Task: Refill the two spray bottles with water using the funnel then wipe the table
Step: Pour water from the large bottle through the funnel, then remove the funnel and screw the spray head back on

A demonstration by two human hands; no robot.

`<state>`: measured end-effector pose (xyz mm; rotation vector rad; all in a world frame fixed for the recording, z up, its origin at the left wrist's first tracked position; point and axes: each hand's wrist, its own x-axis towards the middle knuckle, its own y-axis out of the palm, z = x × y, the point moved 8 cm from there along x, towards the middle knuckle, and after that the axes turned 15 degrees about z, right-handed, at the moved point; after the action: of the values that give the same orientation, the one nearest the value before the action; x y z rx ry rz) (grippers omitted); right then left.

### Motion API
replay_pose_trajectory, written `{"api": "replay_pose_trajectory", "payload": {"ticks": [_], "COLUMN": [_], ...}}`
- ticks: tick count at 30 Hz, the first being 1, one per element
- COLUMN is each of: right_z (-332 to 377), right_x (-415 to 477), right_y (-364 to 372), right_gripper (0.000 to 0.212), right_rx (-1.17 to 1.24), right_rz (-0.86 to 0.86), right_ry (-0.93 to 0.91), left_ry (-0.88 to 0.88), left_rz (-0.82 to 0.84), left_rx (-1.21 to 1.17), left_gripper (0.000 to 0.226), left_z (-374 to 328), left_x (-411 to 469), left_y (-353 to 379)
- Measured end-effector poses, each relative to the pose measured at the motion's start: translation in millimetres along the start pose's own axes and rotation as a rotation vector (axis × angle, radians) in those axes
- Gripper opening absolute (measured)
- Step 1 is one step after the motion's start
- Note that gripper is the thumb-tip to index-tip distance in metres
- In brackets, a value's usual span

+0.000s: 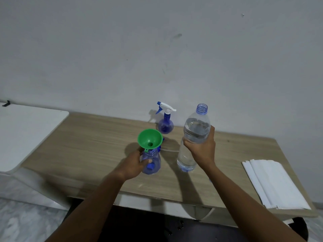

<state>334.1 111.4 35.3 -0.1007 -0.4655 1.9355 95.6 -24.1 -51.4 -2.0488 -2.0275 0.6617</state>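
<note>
A green funnel [150,139] sits in the neck of a blue spray bottle [153,163] with its sprayer head off. My left hand [135,164] grips that bottle's body on the wooden table [87,145]. My right hand [201,151] holds a large clear water bottle [194,135], uncapped, upright and mostly full, just right of the funnel. A second blue spray bottle [166,125] with a white trigger head stands farther back near the wall. A blue sprayer part [160,148] lies partly hidden behind the funnel bottle.
A stack of white paper towels [276,182] lies at the table's right front corner. A white surface [26,133] adjoins the table on the left. The wall runs close behind the table.
</note>
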Motion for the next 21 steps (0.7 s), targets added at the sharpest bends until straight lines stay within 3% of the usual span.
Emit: {"api": "replay_pose_trajectory", "payload": {"ticks": [7, 12, 15, 17, 19, 21], "right_z": [-4.0, -15.6, -18.3, -16.6, -6.5, 6.7], "right_x": [-2.8, -11.4, -26.4, -44.4, -65.3, -76.5], "right_y": [2.2, 7.1, 5.2, -4.7, -10.9, 1.4], "right_gripper": [0.087, 0.076, 0.076, 0.077, 0.058, 0.033], "right_rx": [-0.008, 0.028, 0.067, 0.031, -0.060, -0.097], "right_rz": [0.034, 0.053, -0.032, -0.202, -0.371, -0.338], "right_ry": [-0.007, 0.012, -0.013, -0.017, -0.118, -0.249], "left_ry": [0.018, 0.009, 0.022, 0.028, 0.039, 0.046], "left_rz": [-0.001, 0.005, 0.010, 0.019, 0.016, 0.006], "left_rx": [-0.004, 0.005, -0.002, 0.000, 0.001, 0.006], "left_gripper": [0.044, 0.043, 0.043, 0.043, 0.044, 0.045], "left_z": [-3.1, -5.7, -4.7, -3.2, -3.2, -4.5], "left_x": [-1.5, -3.9, -2.8, -2.4, -2.8, -3.6], "left_y": [-0.7, -1.3, -0.9, -1.7, -3.0, -4.4]}}
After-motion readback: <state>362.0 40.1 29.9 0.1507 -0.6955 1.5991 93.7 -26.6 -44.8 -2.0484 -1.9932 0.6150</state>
